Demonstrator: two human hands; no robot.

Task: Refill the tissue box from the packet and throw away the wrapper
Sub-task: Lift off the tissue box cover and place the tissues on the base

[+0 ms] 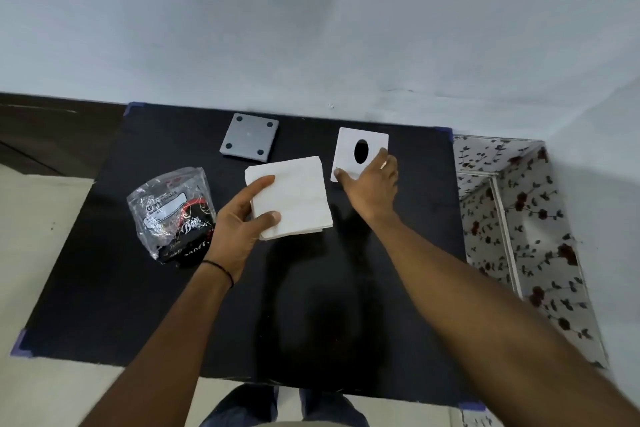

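A white stack of tissues (294,194) lies on the black table (398,253), and my left hand (242,222) grips its near-left edge with thumb on top. To its right stands the white tissue box (348,146) with an oval black opening on top. My right hand (372,180) rests on the box's near side, thumb at its left corner and fingers at its right edge. The grey square base plate (249,137) of the box, with dark pads at its corners, lies farther back. The crumpled clear wrapper (171,215) with black and red print lies at the left.
A pale wall rises right behind the table. A floral-patterned open box or cabinet (512,218) stands just off the table's right edge. Light floor shows to the left, and my legs are at the table's near edge.
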